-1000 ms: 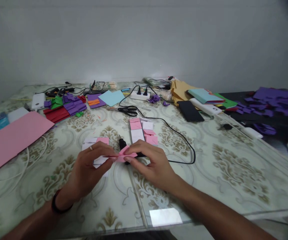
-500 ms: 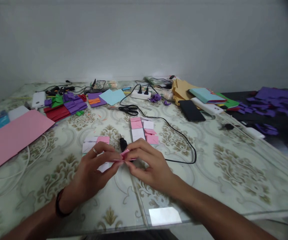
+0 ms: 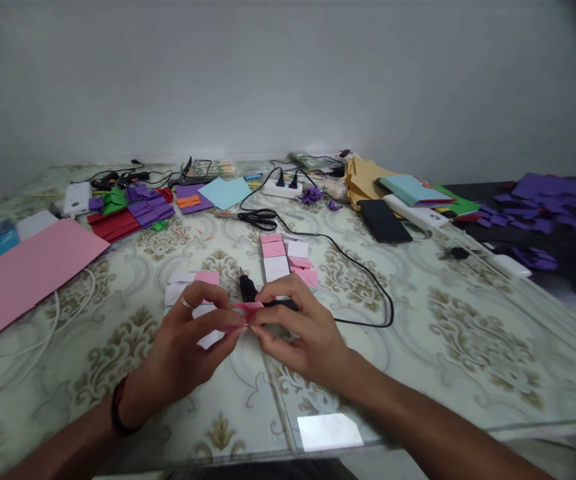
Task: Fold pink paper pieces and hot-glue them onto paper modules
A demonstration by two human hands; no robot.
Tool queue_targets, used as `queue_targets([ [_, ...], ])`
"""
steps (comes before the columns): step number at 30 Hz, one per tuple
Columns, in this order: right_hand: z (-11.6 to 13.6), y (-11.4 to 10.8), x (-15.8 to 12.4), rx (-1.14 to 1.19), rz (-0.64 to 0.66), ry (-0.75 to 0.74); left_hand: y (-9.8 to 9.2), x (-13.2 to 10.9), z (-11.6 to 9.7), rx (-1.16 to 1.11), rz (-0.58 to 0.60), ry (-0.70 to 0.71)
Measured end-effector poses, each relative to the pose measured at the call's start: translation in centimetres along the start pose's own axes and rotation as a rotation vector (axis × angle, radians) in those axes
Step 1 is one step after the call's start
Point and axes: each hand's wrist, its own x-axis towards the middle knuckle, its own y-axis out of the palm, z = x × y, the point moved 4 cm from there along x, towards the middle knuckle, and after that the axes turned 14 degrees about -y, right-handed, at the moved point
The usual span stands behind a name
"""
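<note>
Between my fingertips is a small piece of folded pink paper (image 3: pixel 249 307), raised a little off the table. My left hand (image 3: pixel 193 333) pinches its left side, and my right hand (image 3: pixel 301 327) pinches its right side. The fingers cover much of the paper, so its full shape is hidden. Just behind my hands lies a black glue gun (image 3: pixel 247 287), its tip pointing away from me. White and pink paper pieces (image 3: pixel 181 291) lie behind my left hand. Further right, a strip of pink and white pieces (image 3: pixel 275 257) sits beside more loose folded pieces (image 3: pixel 302 263).
Black-handled scissors (image 3: pixel 258 219) and a white power strip (image 3: pixel 282 190) lie further back. The black cord (image 3: pixel 363 267) loops across the right. A large pink sheet (image 3: pixel 38 273) covers the left side; a black phone (image 3: pixel 384 221) and purple paper pieces (image 3: pixel 553 203) are at the right.
The pink paper has turned between my fingertips, so a flat upper edge now shows. My right fingers have shifted slightly, uncovering more of the glue gun's black body.
</note>
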Motion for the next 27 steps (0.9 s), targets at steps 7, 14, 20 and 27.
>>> queue_targets([
  [7,0.0,0.4,-0.2,0.056,-0.012,0.002,0.2,0.2,-0.7,-0.079,0.033,0.059],
  [14,-0.4,0.7,-0.4,0.21,-0.023,0.057,0.1,0.2,-0.9,-0.155,0.113,-0.038],
  [20,-0.4,0.5,-0.2,0.231,-0.03,0.087,0.0,0.3,-0.1,-0.212,0.184,-0.17],
  [27,-1.4,-0.8,0.1,0.163,-0.042,0.131,-1.6,1.1,0.4,-0.209,0.147,-0.189],
])
